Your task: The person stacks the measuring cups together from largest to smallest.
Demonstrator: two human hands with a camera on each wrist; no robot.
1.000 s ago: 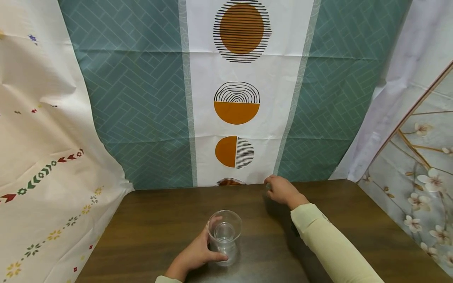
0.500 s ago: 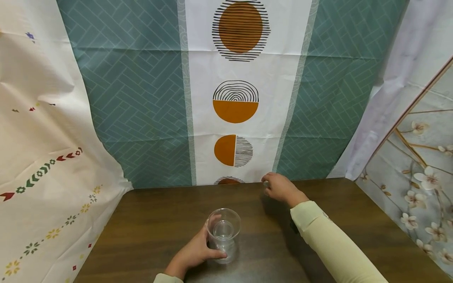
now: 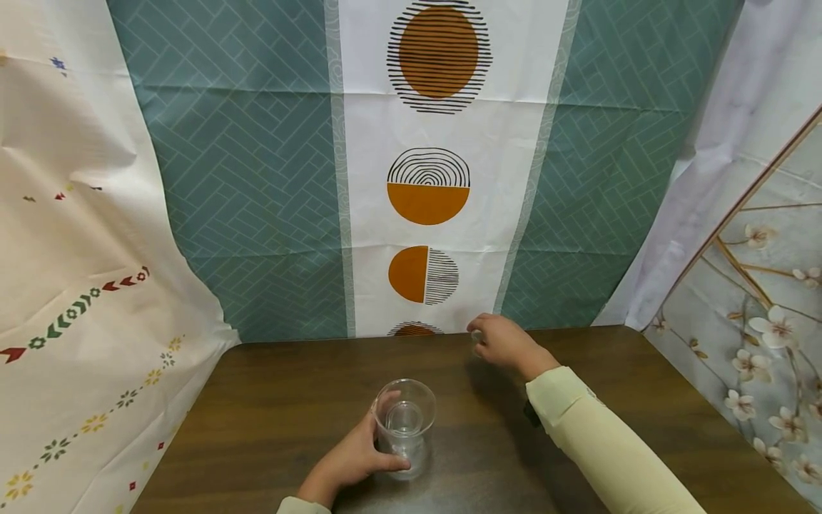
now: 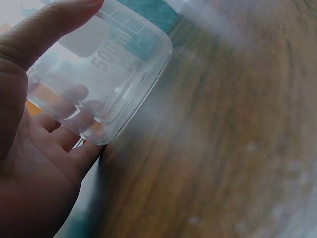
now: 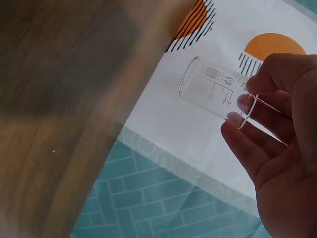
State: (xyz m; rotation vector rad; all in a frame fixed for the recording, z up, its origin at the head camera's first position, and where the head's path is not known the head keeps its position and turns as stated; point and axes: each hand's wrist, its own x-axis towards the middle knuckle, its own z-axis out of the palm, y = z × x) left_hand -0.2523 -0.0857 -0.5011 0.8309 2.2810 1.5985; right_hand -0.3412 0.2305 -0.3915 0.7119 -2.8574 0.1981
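Observation:
My left hand (image 3: 349,457) grips the side of a large clear beaker (image 3: 422,432), which stands upright on the brown table. In the left wrist view the beaker (image 4: 124,74) bears a 500 ml mark, with the thumb across one side and fingers behind the clear wall. Through its mouth, a smaller clear round vessel (image 3: 405,420) shows inside. Over by the table's back edge, my right hand (image 3: 507,346) pinches a small glass beaker (image 5: 210,89) at its rim. Its marks read 15 and 25, and its base points toward the tabletop. The head view mostly hides it behind the fingers.
The brown wooden table (image 3: 276,400) ends at a hanging teal and white cloth (image 3: 257,214) with orange circles. Patterned cream cloth (image 3: 83,357) hangs at the left, and floral cloth (image 3: 758,343) at the right.
My right hand has shifted slightly left along the back edge with the small beaker. The left hand keeps its grip on the large beaker in the same spot.

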